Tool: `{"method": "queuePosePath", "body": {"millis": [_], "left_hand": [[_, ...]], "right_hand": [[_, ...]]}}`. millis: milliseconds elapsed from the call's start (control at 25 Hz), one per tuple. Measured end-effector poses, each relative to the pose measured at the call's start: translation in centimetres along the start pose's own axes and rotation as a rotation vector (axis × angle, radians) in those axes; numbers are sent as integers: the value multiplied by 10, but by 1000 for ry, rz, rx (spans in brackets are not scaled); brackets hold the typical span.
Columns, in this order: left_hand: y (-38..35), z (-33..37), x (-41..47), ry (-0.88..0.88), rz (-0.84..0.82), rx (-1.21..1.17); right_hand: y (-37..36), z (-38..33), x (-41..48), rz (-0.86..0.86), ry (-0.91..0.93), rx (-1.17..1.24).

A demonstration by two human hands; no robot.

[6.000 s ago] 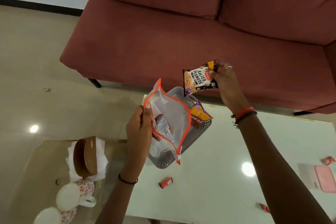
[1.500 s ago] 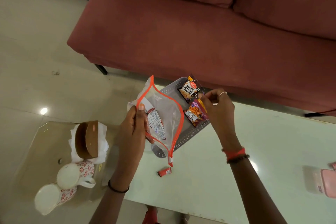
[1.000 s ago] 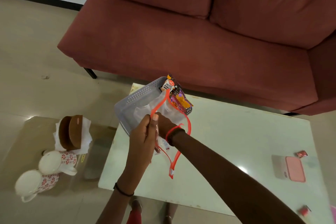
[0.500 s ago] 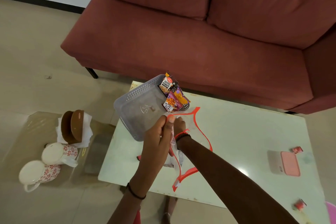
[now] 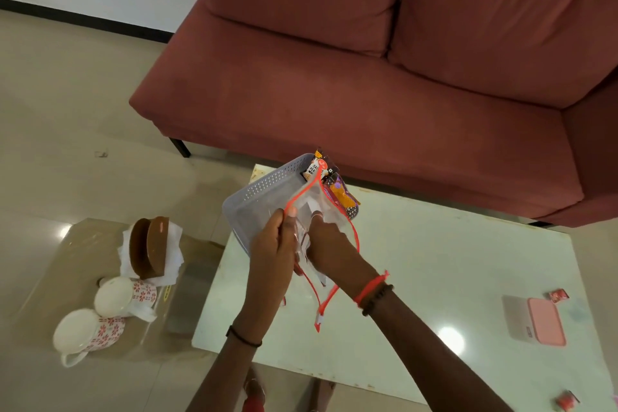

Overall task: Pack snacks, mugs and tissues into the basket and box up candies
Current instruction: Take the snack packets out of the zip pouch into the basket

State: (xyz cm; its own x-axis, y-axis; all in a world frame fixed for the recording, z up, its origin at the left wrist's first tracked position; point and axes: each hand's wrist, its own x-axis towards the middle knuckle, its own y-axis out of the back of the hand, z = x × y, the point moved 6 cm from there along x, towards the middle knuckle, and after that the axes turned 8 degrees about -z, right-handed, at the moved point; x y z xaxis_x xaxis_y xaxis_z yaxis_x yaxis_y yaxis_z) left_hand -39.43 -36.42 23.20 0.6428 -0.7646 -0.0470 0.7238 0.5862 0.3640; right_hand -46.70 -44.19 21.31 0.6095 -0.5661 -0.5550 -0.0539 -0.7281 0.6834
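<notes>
My left hand [image 5: 271,244] pinches the orange-edged rim of a clear zip pouch [image 5: 329,298] above the near side of the grey perforated basket [image 5: 254,201]. My right hand [image 5: 329,241] is pushed into the pouch's mouth, fingers against a pale packet inside; its grip is hidden by the plastic. Two snack packets, a salted-peanut one [image 5: 317,166] and an orange-purple one [image 5: 341,199], lean in the basket's far corner. Two white floral mugs [image 5: 113,296] [image 5: 83,334] and a brown tissue holder with white tissues [image 5: 150,251] stand on the low glass table at left.
The basket sits at the far left corner of a white table [image 5: 434,278]. A pink-lidded box [image 5: 541,321] lies at its right, with red candies [image 5: 557,295] [image 5: 567,401] near it. A red sofa [image 5: 368,94] stands behind.
The pouch has risen back over the basket, and my right hand has gone deeper into it. Earlier, the right hand put the peanut packet into the basket.
</notes>
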Motion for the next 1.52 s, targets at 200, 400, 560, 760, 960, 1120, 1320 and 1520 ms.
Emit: {"method": "queuePosePath", "body": {"millis": [200, 400, 560, 760, 960, 1120, 1320, 1520], "left_hand": [[26, -16, 39, 47, 50, 10], [50, -40, 77, 114, 62, 28], [69, -59, 102, 181, 50, -46], [91, -75, 129, 195, 57, -56], [105, -87, 145, 209, 31, -115], [110, -97, 153, 214, 9, -153], [112, -109, 157, 216, -7, -181], [108, -115, 159, 215, -24, -179]], "right_hand": [[51, -33, -25, 122, 81, 238], [107, -36, -23, 234, 181, 985], [141, -3, 21, 427, 171, 1140], [115, 51, 131, 457, -55, 960], [36, 84, 239, 238, -174, 650], [0, 97, 286, 117, -181, 520], [-8, 108, 316, 121, -161, 250], [11, 110, 326, 244, -214, -81]]}}
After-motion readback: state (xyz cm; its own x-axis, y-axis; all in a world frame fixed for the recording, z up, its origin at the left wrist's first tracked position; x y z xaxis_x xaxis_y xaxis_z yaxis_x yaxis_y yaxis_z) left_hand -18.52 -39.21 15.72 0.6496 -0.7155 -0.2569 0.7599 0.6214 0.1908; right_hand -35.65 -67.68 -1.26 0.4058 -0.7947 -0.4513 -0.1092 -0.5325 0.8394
